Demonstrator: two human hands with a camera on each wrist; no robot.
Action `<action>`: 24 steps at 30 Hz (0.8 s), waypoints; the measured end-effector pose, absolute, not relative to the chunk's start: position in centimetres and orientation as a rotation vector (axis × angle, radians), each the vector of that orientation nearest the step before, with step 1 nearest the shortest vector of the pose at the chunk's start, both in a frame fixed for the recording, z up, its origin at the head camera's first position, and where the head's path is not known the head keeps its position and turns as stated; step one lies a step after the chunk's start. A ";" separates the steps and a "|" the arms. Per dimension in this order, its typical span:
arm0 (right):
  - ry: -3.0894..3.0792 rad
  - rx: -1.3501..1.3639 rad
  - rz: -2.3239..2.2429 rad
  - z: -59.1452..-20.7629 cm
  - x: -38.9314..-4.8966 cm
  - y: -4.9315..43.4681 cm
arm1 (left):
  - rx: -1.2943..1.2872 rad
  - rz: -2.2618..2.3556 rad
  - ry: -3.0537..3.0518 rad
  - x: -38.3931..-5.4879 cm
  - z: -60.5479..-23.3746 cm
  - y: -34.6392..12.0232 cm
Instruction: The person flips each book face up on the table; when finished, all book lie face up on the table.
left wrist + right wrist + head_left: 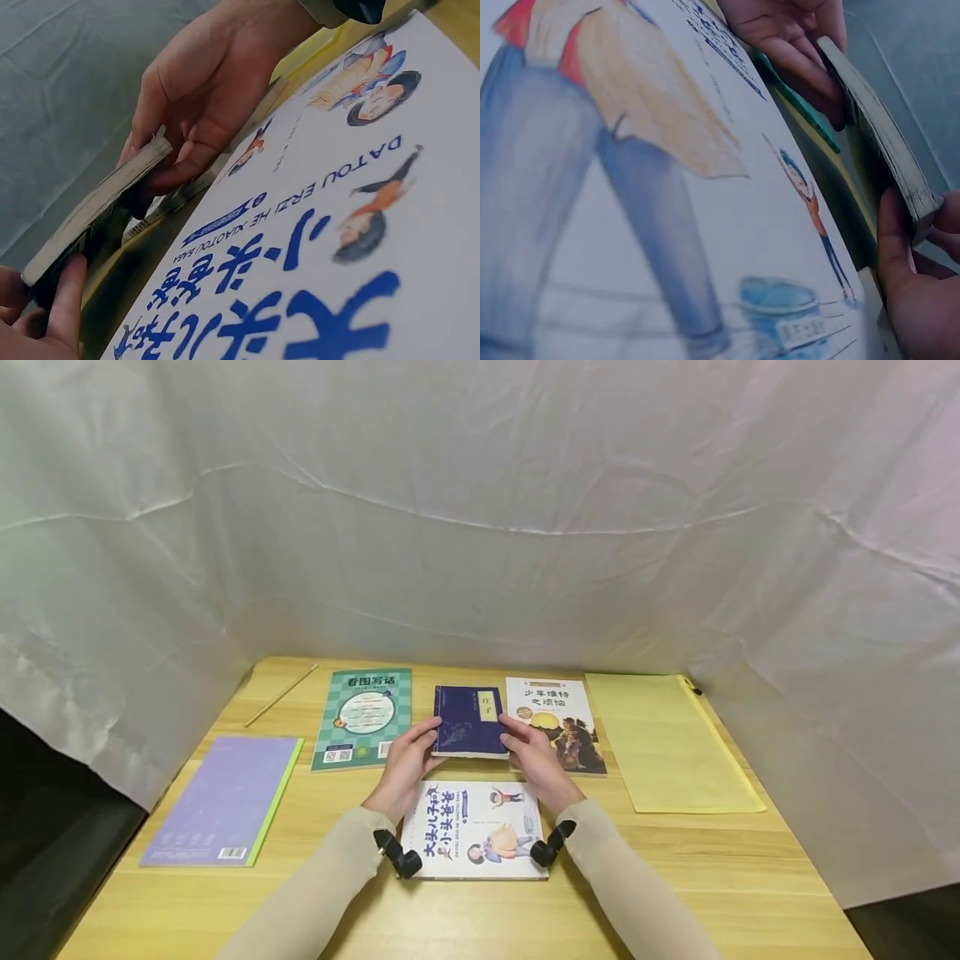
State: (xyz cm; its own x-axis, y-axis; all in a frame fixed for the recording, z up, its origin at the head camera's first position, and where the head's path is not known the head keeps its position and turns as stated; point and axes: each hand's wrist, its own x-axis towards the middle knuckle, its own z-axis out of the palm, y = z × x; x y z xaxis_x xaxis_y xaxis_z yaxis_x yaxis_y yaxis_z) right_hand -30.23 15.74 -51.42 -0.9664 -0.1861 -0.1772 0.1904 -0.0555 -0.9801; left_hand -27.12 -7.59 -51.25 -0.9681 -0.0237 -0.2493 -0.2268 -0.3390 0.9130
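Observation:
Both hands hold a small dark blue book (467,727) by its left and right edges, above the table between a green book and a white one. The left hand (408,764) grips its left side, thumb on the cover and fingers underneath. On the opposite side, the right hand (542,760) pinches the edge in the same way. Both wrist views show the book's page block (97,199) raised off the surface, with fingers curled beneath. Below the hands lies a white picture book (480,835) with blue lettering, partly between the forearms.
A green checked book (362,718) lies left of the hands, and a white book with a yellow sun (558,722) lies right. Farther out are a purple notebook (221,802), a thin wooden stick (281,695) and a yellow zip pouch (671,743). A grey sheet (480,527) hangs behind the table.

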 end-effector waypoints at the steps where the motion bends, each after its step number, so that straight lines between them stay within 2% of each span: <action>1: 1.975 0.001 -2.098 -51.4 -30.2 15.7 | -0.336 2.450 1.725 -27.2 -51.3 -7.5; 14: 2.002 -0.039 -2.008 -51.0 -29.6 15.3 | -0.341 2.379 1.741 -27.5 -51.1 -7.5; 24: 2.085 -0.025 -1.917 -50.6 -29.2 14.7 | -0.215 2.138 2.024 -26.8 -50.0 -7.4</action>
